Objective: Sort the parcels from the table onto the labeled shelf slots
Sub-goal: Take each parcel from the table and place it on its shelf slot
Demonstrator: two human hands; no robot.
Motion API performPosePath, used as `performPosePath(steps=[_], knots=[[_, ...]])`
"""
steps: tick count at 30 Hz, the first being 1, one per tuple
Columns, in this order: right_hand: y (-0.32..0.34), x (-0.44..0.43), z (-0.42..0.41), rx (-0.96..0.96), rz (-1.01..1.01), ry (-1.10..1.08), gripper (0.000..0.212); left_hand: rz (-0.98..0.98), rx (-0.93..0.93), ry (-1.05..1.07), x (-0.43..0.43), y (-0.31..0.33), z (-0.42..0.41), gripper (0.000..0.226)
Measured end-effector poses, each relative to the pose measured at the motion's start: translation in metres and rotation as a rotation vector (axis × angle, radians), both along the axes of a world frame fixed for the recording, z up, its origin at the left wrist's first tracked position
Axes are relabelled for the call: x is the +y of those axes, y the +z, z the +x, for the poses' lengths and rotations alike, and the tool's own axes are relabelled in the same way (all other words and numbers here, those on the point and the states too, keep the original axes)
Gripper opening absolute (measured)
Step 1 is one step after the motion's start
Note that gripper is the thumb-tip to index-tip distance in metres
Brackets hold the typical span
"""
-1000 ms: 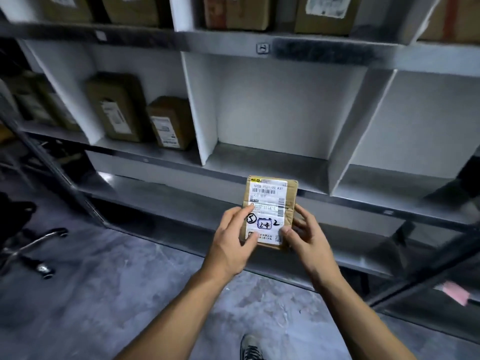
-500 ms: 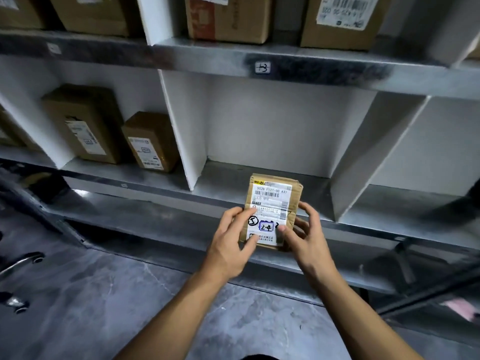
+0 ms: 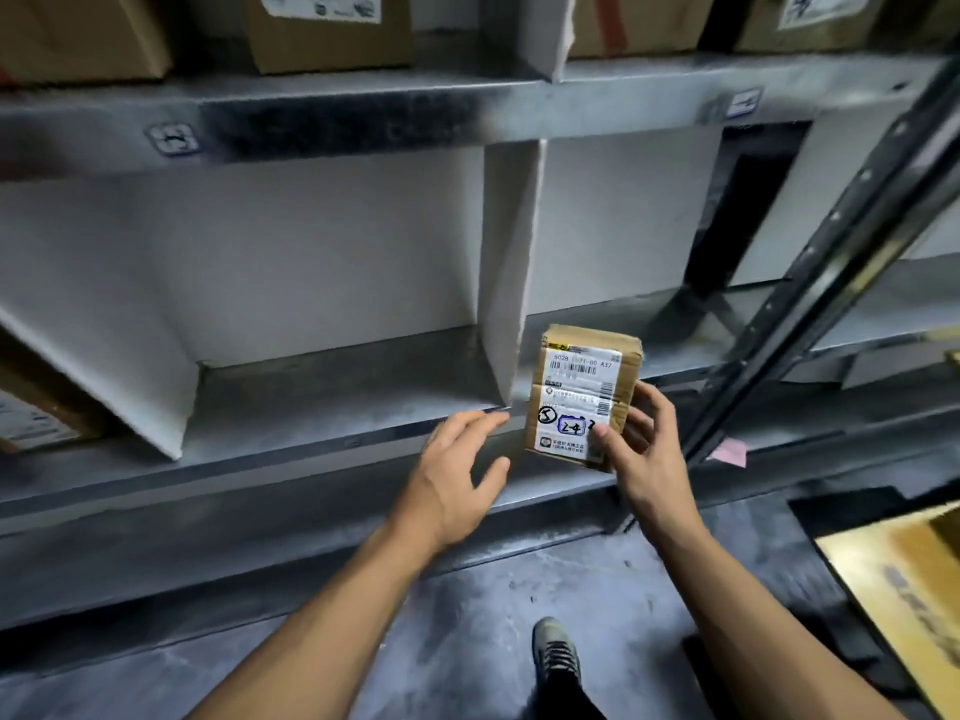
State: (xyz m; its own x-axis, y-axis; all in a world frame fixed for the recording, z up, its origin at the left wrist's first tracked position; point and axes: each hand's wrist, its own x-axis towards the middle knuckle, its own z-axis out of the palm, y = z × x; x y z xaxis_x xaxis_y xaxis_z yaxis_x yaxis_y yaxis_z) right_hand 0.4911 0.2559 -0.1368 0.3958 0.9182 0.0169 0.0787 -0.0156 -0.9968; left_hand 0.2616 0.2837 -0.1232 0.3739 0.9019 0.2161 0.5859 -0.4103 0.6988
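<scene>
A small brown cardboard parcel (image 3: pixel 582 394) with a white shipping label and handwritten marks is upright in front of the metal shelf (image 3: pixel 337 392). My right hand (image 3: pixel 641 449) grips its lower right side, thumb on the label. My left hand (image 3: pixel 457 472) hovers just left of the parcel, fingers relaxed and off the box. The parcel stands before the slot to the right of a white divider (image 3: pixel 511 262). Slot tags (image 3: pixel 174 140) sit on the shelf edge above; their writing is blurred.
Cardboard boxes (image 3: pixel 332 28) fill the upper shelf, and another box (image 3: pixel 31 418) shows at the far left. A dark slanted metal upright (image 3: pixel 831 241) crosses the right side. A yellow box (image 3: pixel 904 579) lies at lower right. My shoe (image 3: pixel 556 649) is on the grey floor.
My view and the parcel have shifted right, past the white divider. My left hand has let go of the parcel; only my right hand holds it now.
</scene>
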Motion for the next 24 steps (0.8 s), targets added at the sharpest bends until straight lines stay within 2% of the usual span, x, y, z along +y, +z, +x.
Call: performPosePath(steps=[5,12,24], knots=[[-0.003,0.061,0.059,-0.145,0.036,0.019,0.059,0.059,0.13,-0.032,0.033,-0.003,0.048,0.05],[-0.009,0.16,0.105,-0.32,0.033,0.218,0.063,-0.001,0.267,0.058,0.076,-0.004,0.108,0.05],[-0.047,0.236,0.103,-0.149,0.042,0.392,0.065,-0.116,0.294,0.258,0.081,-0.024,0.137,0.051]])
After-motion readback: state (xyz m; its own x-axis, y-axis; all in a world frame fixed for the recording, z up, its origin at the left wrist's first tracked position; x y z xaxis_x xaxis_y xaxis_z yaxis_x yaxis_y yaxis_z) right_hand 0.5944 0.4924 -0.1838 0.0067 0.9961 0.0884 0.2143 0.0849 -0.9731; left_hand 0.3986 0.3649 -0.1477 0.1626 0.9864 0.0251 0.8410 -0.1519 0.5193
